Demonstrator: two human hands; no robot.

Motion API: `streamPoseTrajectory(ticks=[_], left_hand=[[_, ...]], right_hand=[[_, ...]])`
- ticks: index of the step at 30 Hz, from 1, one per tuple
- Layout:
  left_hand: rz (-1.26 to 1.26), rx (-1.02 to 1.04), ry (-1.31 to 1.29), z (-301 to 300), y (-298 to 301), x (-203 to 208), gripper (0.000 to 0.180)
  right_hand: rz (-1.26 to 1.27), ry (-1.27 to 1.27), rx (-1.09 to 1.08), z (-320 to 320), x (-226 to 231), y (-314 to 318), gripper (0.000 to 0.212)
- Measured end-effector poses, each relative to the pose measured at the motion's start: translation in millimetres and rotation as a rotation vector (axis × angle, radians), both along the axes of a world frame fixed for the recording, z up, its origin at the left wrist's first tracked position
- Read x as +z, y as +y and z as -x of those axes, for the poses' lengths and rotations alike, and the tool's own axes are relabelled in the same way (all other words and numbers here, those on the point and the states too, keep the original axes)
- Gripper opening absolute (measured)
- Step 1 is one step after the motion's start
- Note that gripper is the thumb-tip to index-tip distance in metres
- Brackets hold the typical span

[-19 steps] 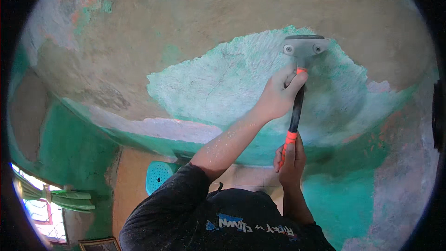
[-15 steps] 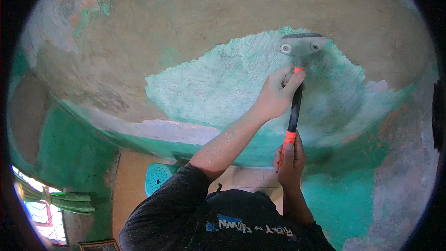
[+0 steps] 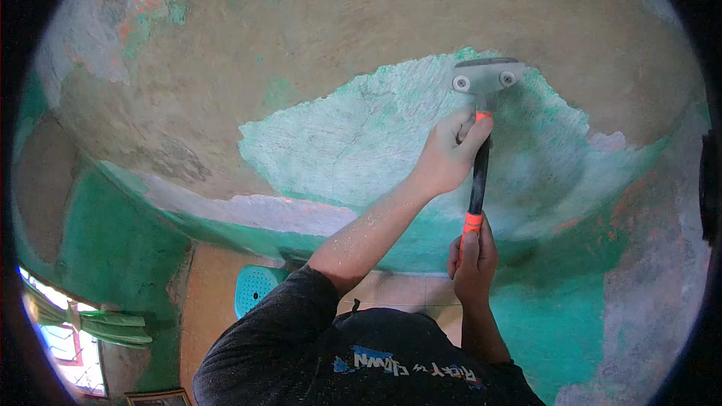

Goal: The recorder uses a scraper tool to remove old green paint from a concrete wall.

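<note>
Both my hands are closed around a long-handled scraper (image 3: 478,180) with a black shaft, orange bands and a grey, dusty head bearing two screws. My left hand (image 3: 453,149) grips the shaft just below the head. Lower down, my right hand (image 3: 475,262) wraps the orange-banded end of the handle. The scraper's head lies at the upper edge of a pale green-white paint patch (image 3: 338,135), where the paint meets bare brown plaster (image 3: 361,7). Dust and flecks cling to my left hand and forearm.
A turquoise plastic stool (image 3: 256,289) stands on the tiled floor (image 3: 207,286) at the lower left. Beyond it are a window (image 3: 75,349) with a tied green curtain (image 3: 113,327) and a framed thing (image 3: 159,398). A dark object (image 3: 709,188) sits at the far right.
The scraper's head has shifted very slightly downward in the picture, and both hands have moved a little with it. Their grip is the same.
</note>
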State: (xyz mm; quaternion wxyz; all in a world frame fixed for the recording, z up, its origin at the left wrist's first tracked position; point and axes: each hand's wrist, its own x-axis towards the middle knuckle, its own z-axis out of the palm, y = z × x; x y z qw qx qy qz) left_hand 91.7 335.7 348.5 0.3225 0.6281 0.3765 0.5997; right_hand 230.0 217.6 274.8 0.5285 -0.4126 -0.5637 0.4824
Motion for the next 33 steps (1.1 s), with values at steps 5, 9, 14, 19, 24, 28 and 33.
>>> streamPoseTrajectory(ticks=[5, 9, 14, 19, 24, 28, 33], left_hand=[[0.023, -0.008, -0.015, 3.9, 4.3, 1.6, 0.031], [-0.009, -0.014, -0.094, -4.2, 4.2, -6.4, 0.038], [0.063, -0.034, -0.133, -1.2, 4.2, 0.4, 0.036], [0.05, -0.076, -0.16, -3.3, -0.9, -1.2, 0.031], [0.057, -0.086, -0.196, -3.4, -4.2, -3.1, 0.029], [0.021, -0.039, -0.086, 0.6, -2.4, -0.9, 0.028], [-0.001, 0.017, -0.035, 5.8, -15.3, -42.7, 0.026]], right_hand=[[0.021, 0.037, -0.014, 4.0, 4.0, -1.7, 0.045], [0.0, 0.006, -0.039, 1.2, 0.3, -6.6, 0.046], [0.049, 0.025, -0.015, 4.9, 9.4, -6.9, 0.046], [0.021, 0.022, -0.035, 5.7, 0.9, -8.3, 0.045], [0.04, 0.02, -0.055, 8.7, -4.1, -8.1, 0.044], [0.05, 0.024, -0.031, 5.4, -0.8, -4.7, 0.044], [0.047, 0.012, 0.03, -9.1, -62.6, 1.4, 0.046]])
